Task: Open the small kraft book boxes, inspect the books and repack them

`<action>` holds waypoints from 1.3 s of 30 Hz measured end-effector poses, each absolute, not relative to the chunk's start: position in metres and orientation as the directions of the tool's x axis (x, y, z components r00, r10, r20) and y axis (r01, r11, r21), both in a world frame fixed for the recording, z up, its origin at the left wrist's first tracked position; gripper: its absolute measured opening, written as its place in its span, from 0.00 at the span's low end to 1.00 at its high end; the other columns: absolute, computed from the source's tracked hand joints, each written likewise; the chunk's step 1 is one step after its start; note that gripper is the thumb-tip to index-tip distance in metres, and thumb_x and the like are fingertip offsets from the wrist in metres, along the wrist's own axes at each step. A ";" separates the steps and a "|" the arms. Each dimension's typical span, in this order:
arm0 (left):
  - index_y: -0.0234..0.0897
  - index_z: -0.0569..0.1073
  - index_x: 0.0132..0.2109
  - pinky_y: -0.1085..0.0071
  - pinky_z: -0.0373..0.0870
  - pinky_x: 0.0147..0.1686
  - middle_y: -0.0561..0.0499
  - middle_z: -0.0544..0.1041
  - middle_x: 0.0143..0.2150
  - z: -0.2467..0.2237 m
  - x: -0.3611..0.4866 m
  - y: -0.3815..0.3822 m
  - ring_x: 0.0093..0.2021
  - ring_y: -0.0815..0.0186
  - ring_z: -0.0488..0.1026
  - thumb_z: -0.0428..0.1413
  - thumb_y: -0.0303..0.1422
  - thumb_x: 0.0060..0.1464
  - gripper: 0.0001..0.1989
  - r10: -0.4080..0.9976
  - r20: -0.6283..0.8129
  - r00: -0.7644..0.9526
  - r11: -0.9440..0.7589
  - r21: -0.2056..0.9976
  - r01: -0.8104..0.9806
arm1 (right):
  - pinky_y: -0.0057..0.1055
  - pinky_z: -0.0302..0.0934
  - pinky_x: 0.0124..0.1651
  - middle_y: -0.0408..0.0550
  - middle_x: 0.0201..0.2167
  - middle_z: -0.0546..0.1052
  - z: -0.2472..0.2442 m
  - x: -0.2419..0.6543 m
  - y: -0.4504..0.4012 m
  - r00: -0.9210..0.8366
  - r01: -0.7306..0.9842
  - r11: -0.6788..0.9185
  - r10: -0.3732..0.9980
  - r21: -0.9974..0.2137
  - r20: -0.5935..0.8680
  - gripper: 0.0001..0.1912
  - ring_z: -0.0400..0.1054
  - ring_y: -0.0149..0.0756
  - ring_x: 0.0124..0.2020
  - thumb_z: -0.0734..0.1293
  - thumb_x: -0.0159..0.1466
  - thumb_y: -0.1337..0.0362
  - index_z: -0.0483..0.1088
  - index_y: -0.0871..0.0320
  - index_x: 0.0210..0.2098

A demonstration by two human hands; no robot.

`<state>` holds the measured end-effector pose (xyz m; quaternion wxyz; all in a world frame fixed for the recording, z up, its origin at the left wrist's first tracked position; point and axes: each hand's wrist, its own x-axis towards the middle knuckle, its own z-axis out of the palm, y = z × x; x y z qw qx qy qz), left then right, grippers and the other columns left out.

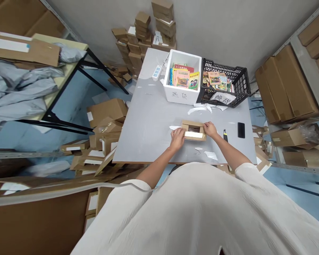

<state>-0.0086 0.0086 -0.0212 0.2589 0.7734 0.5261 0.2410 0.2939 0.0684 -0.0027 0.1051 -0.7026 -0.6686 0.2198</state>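
Observation:
A small brown cardboard box (194, 123) lies on the grey table, its top flaps parted around a gap in the middle. Across its near side runs a white label (193, 134). My left hand (177, 138) grips the box's left end, fingers closed on the cardboard. At the right end, my right hand (210, 129) pinches the edge of the box. What is inside the box is too dim to make out. A box cutter (225, 135) with a yellow-green part lies right of my right hand, and a black phone (241, 130) is farther right.
On the table (140, 124) stand a white foam box (179, 97) and a black crate (243, 85), both holding books. A power strip (156, 73) lies at the back left. Torn paper scraps (211, 155) are scattered about. Cardboard boxes (106, 111) crowd the floor at left.

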 end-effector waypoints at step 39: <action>0.43 0.70 0.69 0.36 0.61 0.74 0.30 0.71 0.72 -0.022 -0.039 0.022 0.74 0.32 0.66 0.73 0.45 0.59 0.37 0.944 -0.037 0.329 -0.261 0.528 0.808 | 0.62 0.61 0.73 0.67 0.78 0.65 -0.007 0.253 0.034 0.095 0.917 -0.181 0.965 -0.356 -0.246 0.38 0.64 0.66 0.72 0.69 0.68 0.54 0.61 0.57 0.73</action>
